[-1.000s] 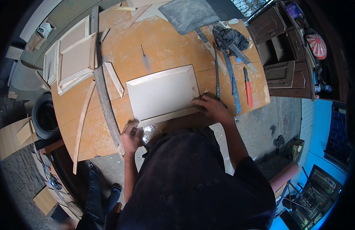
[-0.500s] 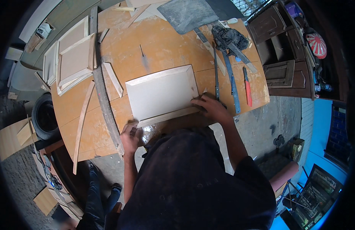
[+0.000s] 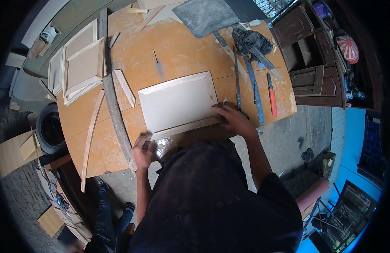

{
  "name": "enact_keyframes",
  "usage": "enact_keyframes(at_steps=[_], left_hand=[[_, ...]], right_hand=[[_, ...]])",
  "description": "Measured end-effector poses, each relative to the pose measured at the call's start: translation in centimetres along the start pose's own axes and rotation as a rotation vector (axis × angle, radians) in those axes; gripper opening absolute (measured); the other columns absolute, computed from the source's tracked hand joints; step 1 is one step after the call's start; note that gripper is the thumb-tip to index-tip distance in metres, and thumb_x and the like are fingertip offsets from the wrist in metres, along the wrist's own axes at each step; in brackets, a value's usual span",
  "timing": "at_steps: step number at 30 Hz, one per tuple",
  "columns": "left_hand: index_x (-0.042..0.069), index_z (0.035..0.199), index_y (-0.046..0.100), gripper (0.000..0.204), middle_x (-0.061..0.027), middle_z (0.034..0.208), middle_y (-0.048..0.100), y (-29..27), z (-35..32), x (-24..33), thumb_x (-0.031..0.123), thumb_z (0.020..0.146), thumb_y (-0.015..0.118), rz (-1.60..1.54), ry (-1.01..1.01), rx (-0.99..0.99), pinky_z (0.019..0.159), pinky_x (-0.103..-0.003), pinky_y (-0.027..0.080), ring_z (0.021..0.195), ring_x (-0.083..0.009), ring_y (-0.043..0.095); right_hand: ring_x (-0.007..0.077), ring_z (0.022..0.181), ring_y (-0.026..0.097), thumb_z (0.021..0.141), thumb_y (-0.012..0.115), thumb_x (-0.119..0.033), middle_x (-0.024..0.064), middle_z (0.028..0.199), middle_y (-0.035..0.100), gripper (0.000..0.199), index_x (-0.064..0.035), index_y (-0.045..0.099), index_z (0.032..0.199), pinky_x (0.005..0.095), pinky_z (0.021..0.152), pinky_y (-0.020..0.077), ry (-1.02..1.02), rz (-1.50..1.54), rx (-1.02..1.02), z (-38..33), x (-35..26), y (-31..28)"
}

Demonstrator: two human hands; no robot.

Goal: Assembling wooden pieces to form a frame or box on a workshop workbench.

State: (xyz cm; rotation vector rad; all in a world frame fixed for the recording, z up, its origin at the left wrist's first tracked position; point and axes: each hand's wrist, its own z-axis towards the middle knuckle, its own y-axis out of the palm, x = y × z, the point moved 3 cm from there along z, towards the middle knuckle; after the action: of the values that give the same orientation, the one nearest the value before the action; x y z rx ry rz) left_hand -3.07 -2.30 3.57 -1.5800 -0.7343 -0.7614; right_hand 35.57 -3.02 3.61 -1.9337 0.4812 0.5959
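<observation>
A pale rectangular wood panel (image 3: 178,103) with a raised frame lies flat on the orange workbench (image 3: 178,50). My right hand (image 3: 233,120) presses on the panel's near right corner, fingers spread over the frame strip. My left hand (image 3: 143,149) sits at the near left corner, closed around a small crinkled clear plastic piece (image 3: 163,145) right beside the frame edge. My dark shirt hides the bench edge below the panel.
Stacked framed panels (image 3: 79,63) lie far left, with loose wood strips (image 3: 124,87) and a long curved lath (image 3: 91,135). Long metal clamps (image 3: 256,92), a red-handled tool (image 3: 272,98) and a dark rag (image 3: 249,40) sit right. A dark sheet (image 3: 207,14) lies at the far edge.
Almost nothing has shifted: both hands stay at the panel's near corners, the left one nudging slightly by the plastic piece.
</observation>
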Motion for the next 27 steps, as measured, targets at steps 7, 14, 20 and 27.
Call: enact_keyframes(at_steps=[7, 14, 20, 27], left_hand=[[-0.002, 0.106, 0.070, 0.022, -0.0129, 0.098, 0.069, -0.2, 0.3, 1.0, -0.006, 0.084, 0.071, 0.065, 0.065, 0.017, 0.079, -0.031, 0.055, 0.087, -0.0199, 0.070], [-0.002, 0.106, 0.070, 0.023, -0.0129, 0.097, 0.069, 0.1, 0.1, -0.2, -0.006, 0.084, 0.071, 0.014, -0.029, -0.012, 0.079, -0.030, 0.055, 0.086, -0.0198, 0.069], [-0.002, 0.106, 0.071, 0.025, -0.0126, 0.095, 0.069, 0.1, 0.1, -0.1, -0.004, 0.081, 0.074, 0.051, 0.075, 0.023, 0.069, -0.031, 0.055, 0.075, -0.0181, 0.067], [0.000, 0.105, 0.071, 0.027, -0.0117, 0.091, 0.068, 0.0, 0.1, 0.0, -0.003, 0.079, 0.076, 0.066, 0.042, 0.026, 0.069, -0.031, 0.055, 0.074, -0.0178, 0.066]], right_hand=[[0.0363, 0.118, 0.057, 0.081, 0.075, -0.008, 0.0133, 0.124, 0.057, 0.074, -0.0263, 0.045, 0.146, 0.0448, 0.100, 0.0482, 0.021, 0.031, 0.006, -0.3, -0.3, -0.1], [0.0390, 0.122, 0.056, 0.081, 0.075, -0.009, 0.0161, 0.132, 0.056, 0.074, -0.0268, 0.044, 0.147, 0.0474, 0.102, 0.0474, 0.018, 0.062, 0.002, -0.3, -0.3, -0.1], [0.0375, 0.123, 0.055, 0.082, 0.075, -0.009, 0.0147, 0.132, 0.056, 0.073, -0.0248, 0.044, 0.147, 0.0446, 0.105, 0.0457, 0.045, 0.045, 0.003, -0.3, -0.3, -0.1], [0.0388, 0.126, 0.053, 0.083, 0.075, -0.012, 0.0159, 0.138, 0.055, 0.074, -0.0248, 0.043, 0.148, 0.0451, 0.106, 0.0447, 0.050, 0.042, 0.006, -0.3, -0.5, -0.1]])
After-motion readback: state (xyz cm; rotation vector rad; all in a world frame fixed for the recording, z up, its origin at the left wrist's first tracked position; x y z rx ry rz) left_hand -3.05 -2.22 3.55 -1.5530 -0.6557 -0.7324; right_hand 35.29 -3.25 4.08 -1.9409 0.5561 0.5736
